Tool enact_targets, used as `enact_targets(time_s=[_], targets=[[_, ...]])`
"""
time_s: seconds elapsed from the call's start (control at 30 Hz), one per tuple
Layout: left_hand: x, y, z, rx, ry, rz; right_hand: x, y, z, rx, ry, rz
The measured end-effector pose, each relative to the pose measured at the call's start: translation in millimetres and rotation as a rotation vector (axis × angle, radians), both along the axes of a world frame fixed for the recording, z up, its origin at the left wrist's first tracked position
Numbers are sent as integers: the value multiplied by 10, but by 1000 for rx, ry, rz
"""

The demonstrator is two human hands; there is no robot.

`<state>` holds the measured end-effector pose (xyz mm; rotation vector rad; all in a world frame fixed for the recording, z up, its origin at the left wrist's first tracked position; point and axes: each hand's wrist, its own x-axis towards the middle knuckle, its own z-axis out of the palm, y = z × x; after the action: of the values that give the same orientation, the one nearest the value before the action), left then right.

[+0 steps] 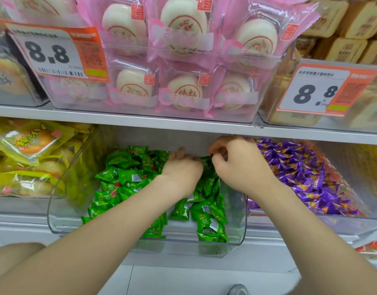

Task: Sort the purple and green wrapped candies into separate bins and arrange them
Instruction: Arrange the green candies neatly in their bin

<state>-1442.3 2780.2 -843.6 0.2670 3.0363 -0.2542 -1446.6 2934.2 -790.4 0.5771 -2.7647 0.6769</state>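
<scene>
A clear plastic bin [140, 243] on the lower shelf holds a heap of green wrapped candies [123, 177]. To its right a second clear bin [311, 224] is filled with purple wrapped candies [300, 171]. Both hands reach deep into the back of the green bin. My left hand [183, 169] lies palm down on the green candies, its fingertips buried among them. My right hand [236, 162] is curled, pinching a green candy [206, 160] at the back right of the heap, close to the wall shared with the purple bin.
The white shelf board [183, 124] hangs low over the bins and the hands. Yellow snack packs [28, 158] fill the bin at left. Above stand bins of pink-wrapped white buns [183, 81] and tan cakes [342, 50], with two price tags [53, 54].
</scene>
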Motion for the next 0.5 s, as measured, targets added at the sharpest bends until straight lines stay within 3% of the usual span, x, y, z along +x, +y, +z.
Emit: enact_targets(time_s=[0.1, 0.33, 0.43, 0.5], targets=[[-188, 10, -64, -45, 2, 50, -23, -3, -24, 30, -7, 5], [-370, -155, -133, 133, 30, 54, -74, 34, 27, 53, -58, 34], [-275, -255, 32, 333, 97, 93, -60, -2, 13, 87, -44, 33], [-169, -343, 188, 630, 58, 169, -32, -18, -1, 168, 5, 63]])
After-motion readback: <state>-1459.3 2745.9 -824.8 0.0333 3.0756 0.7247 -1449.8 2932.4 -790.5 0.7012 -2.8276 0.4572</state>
